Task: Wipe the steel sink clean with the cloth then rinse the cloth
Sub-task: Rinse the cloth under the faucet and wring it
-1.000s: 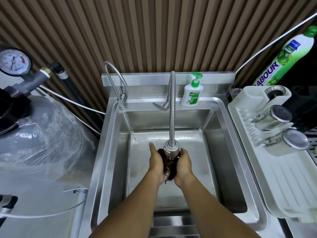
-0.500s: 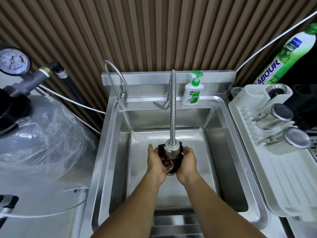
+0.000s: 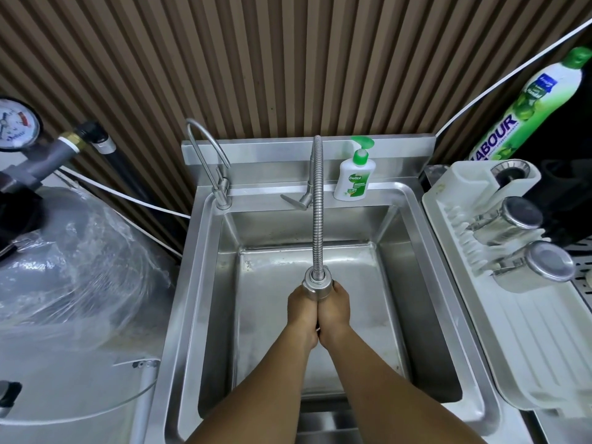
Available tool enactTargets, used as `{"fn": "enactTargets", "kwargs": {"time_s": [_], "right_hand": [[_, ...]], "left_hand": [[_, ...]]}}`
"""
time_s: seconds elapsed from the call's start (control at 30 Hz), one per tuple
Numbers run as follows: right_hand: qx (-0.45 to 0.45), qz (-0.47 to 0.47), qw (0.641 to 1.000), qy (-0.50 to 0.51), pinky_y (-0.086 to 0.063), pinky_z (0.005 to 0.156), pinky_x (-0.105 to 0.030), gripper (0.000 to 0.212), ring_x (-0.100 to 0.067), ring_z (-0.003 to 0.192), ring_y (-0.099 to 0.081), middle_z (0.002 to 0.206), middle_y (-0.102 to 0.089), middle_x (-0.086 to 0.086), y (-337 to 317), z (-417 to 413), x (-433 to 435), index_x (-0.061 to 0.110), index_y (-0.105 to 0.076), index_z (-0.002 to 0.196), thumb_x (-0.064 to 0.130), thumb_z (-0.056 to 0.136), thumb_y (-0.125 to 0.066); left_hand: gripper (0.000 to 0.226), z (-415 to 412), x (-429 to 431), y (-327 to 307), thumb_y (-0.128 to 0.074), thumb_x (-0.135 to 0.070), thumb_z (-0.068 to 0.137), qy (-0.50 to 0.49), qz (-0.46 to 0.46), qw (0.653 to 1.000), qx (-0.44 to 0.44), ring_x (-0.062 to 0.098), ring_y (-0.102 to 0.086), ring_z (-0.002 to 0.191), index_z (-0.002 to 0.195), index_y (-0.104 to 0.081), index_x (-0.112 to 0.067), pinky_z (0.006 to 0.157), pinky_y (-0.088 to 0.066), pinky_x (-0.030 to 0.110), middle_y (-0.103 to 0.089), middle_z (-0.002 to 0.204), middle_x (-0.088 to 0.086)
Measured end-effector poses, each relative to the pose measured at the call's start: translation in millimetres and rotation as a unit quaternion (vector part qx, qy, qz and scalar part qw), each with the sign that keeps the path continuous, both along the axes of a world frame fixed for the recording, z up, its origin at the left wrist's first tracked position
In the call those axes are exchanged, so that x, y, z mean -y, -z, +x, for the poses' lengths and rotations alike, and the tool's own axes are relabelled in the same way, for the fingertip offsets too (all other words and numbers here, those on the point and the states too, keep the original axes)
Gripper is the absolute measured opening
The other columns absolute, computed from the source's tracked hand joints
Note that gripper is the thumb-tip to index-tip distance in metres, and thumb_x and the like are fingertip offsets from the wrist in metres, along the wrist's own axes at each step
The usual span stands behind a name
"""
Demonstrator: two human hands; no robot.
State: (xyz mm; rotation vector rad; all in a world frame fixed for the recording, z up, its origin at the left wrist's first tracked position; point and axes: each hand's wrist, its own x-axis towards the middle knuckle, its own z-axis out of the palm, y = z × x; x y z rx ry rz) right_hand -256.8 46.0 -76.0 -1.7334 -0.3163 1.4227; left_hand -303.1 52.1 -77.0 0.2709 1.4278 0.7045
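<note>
palms pressed together: left hand (image 3: 302, 310) and right hand (image 3: 334, 310) squeeze one cloth (image 3: 317, 328) in one sink (image 3: 400, 283), two taps (image 3: 317, 203) behind.

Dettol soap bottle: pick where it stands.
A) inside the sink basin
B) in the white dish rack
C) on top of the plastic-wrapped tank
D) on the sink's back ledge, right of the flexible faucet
D: the Dettol soap bottle stands upright on the back ledge of the steel sink, just to the right of the flexible faucet.
</note>
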Motion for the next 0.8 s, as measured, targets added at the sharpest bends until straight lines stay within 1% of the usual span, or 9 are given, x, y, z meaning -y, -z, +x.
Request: {"fn": "enactTargets", "kwargs": {"time_s": [0.1, 0.17, 0.27, 0.4, 0.5, 0.57, 0.63, 0.73, 0.8], "right_hand": [[0.011, -0.026, 1.0, 0.008, -0.042, 0.059, -0.029, 0.038, -0.016, 0.052, -0.049, 0.048, -0.054, 0.01, 2.4, 0.6, -1.9, 0.024, -0.053, 0.056, 0.032, 0.092, -0.065], [0.012, -0.034, 0.999, 0.009, -0.041, 0.058, -0.03, 0.039, -0.018, 0.052, -0.048, 0.047, -0.052, 0.008, 4.2, 1.1, -2.7, 0.023, -0.053, 0.051, 0.027, 0.088, -0.066], [0.01, -0.046, 0.999, -0.006, -0.036, 0.052, -0.026, 0.042, -0.018, 0.048, -0.043, 0.047, -0.048, 0.006, 8.4, 1.7, -0.6, 0.022, -0.049, 0.045, 0.02, 0.085, -0.063], [0.03, -0.054, 0.998, -0.03, -0.036, 0.048, -0.025, 0.033, -0.02, 0.049, -0.045, 0.048, -0.05, 0.001, 11.4, 2.4, -1.1, 0.018, -0.05, 0.052, 0.012, 0.082, -0.061], [0.038, -0.053, 0.997, -0.048, -0.035, 0.048, -0.027, 0.036, -0.02, 0.047, -0.043, 0.05, -0.048, -0.004, 9.2, 0.3, -2.6, 0.015, -0.048, 0.052, 0.008, 0.084, -0.061], [0.023, -0.047, 0.997, -0.054, -0.033, 0.048, -0.026, 0.041, -0.018, 0.046, -0.039, 0.05, -0.043, -0.003, 8.4, 0.7, -4.1, 0.016, -0.044, 0.048, 0.006, 0.085, -0.059], [0.028, -0.048, 0.996, -0.065, -0.031, 0.048, -0.024, 0.036, -0.017, 0.047, -0.038, 0.052, -0.043, -0.005, 5.8, 1.3, -6.2, 0.013, -0.043, 0.054, 0.005, 0.084, -0.06], [0.02, -0.067, 0.995, -0.073, -0.032, 0.046, -0.024, 0.028, -0.018, 0.045, -0.04, 0.054, -0.046, -0.008, 2.5, 4.0, -6.1, 0.009, -0.047, 0.062, 0.01, 0.087, -0.059], [-0.037, -0.077, 0.994, -0.063, -0.033, 0.046, -0.024, 0.031, -0.02, 0.041, -0.046, 0.055, -0.055, -0.011, 1.1, 8.3, -3.9, 0.007, -0.056, 0.069, 0.025, 0.094, -0.058]], "left_hand": [[0.024, -0.5, -0.7, 5.0, -0.069, -0.028, 0.088, -0.002, 0.0, 1.0, -0.018, 0.033, -0.071, 0.09, 0.095, -0.072, -0.005, 0.072, -0.055, 0.037, -0.075, 0.094, 0.014], [0.018, -2.4, -0.7, 5.9, -0.066, -0.022, 0.09, 0.004, -0.005, 0.999, -0.035, 0.029, -0.063, 0.074, 0.085, -0.067, -0.005, 0.061, -0.048, 0.03, -0.068, 0.081, 0.013], [0.021, -5.2, 0.5, 6.8, -0.062, -0.016, 0.091, 0.017, -0.001, 0.998, -0.062, 0.025, -0.055, 0.061, 0.071, -0.06, -0.009, 0.052, -0.041, 0.023, -0.059, 0.065, 0.009], [0.02, -8.3, 0.6, 5.2, -0.063, -0.017, 0.087, 0.033, 0.029, 0.995, -0.088, 0.028, -0.058, 0.063, 0.07, -0.063, -0.007, 0.057, -0.046, 0.031, -0.062, 0.064, 0.011], [0.02, -11.8, -1.6, 8.7, -0.064, -0.017, 0.087, 0.044, 0.037, 0.993, -0.105, 0.027, -0.053, 0.059, 0.072, -0.06, -0.005, 0.05, -0.042, 0.026, -0.056, 0.063, 0.013], [0.019, -13.1, -3.7, 9.4, -0.064, -0.015, 0.087, 0.042, 0.043, 0.992, -0.108, 0.026, -0.051, 0.059, 0.072, -0.058, -0.005, 0.05, -0.039, 0.026, -0.054, 0.063, 0.012], [0.016, -13.1, -4.6, 8.3, -0.064, -0.015, 0.085, 0.039, 0.046, 0.992, -0.109, 0.026, -0.051, 0.061, 0.073, -0.059, -0.006, 0.053, -0.04, 0.028, -0.054, 0.065, 0.013], [0.02, -15.4, -3.1, 4.4, -0.063, -0.02, 0.089, 0.071, 0.053, 0.988, -0.125, 0.025, -0.053, 0.058, 0.075, -0.061, -0.005, 0.053, -0.041, 0.028, -0.059, 0.067, 0.014], [0.035, -20.6, -5.6, 1.9, -0.056, -0.035, 0.096, 0.119, 0.057, 0.983, -0.125, 0.024, -0.06, 0.059, 0.075, -0.065, -0.008, 0.057, -0.046, 0.029, -0.067, 0.07, 0.01]]}}
